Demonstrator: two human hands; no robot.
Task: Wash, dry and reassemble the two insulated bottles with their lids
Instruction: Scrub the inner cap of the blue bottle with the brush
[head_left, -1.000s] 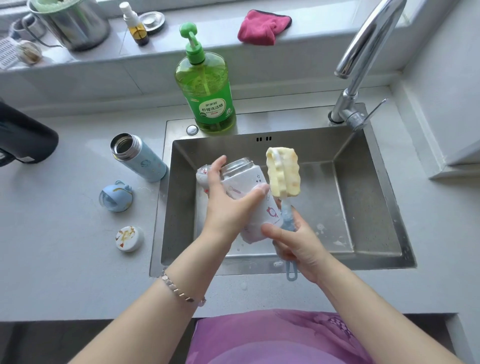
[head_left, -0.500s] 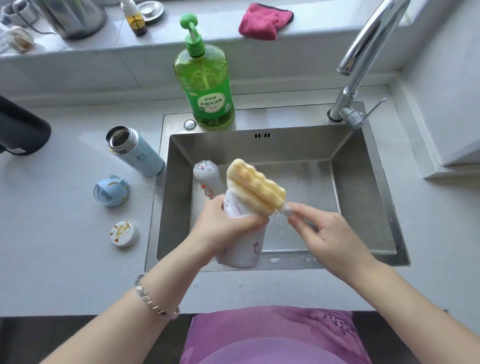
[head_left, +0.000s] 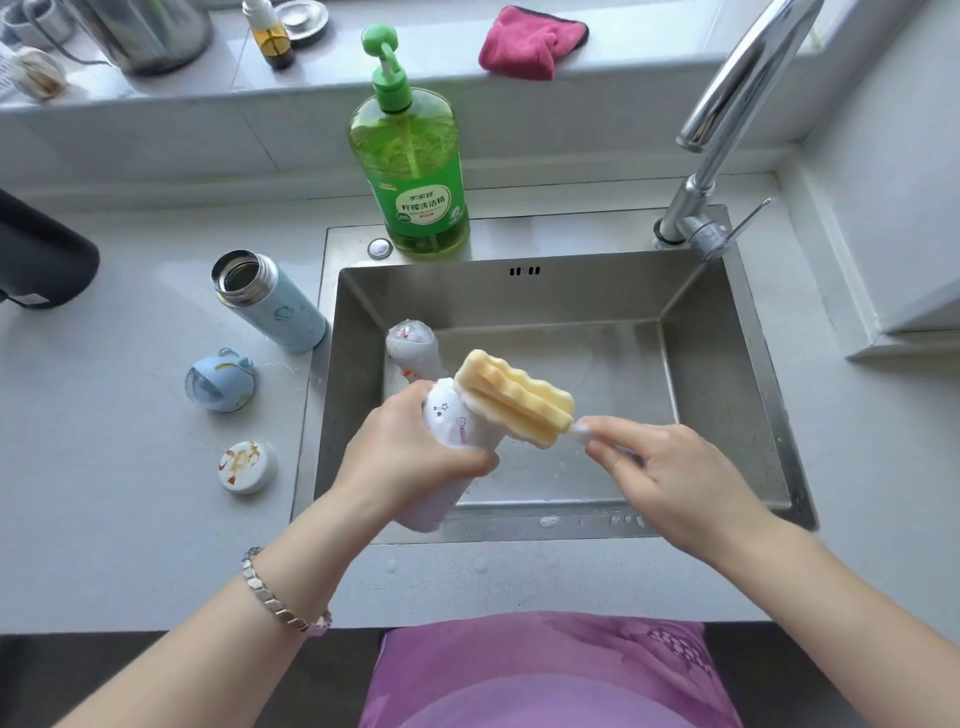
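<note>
Over the front left part of the sink (head_left: 727, 374), the left hand (head_left: 415, 457) grips a white bottle (head_left: 451, 427) round its middle, fingers curled about it. The bottle is tilted, its bottom hanging low by the sink's front rim and its upper end pointing up and away. To its right, the right hand (head_left: 670, 478) pinches the pale handle of a bottle brush (head_left: 514, 405) just behind the yellow sponge head. The sponge lies slantwise against the upper part of the white bottle, touching it. Whether it reaches the mouth I cannot tell, as the sponge covers that end. The two hands are near each other, with the sponge between them.

Behind the left hand, inside the sink against its left wall, sits a white lid (head_left: 413, 345). Left of the sink, on the grey table (head_left: 130, 519), a pale blue bottle (head_left: 275, 306) stands open, its steel mouth showing. In front of it lies a blue lid (head_left: 221, 382), and nearer the lower edge of the frame a small white cap (head_left: 247, 467).

At the top centre a green soap bottle (head_left: 415, 171) with a pump stands on the sink's back rim. The tap (head_left: 727, 104) rises at the upper right. A pink cloth (head_left: 530, 44) lies on the ledge at the top. A bracelet (head_left: 280, 597) circles the left wrist.
</note>
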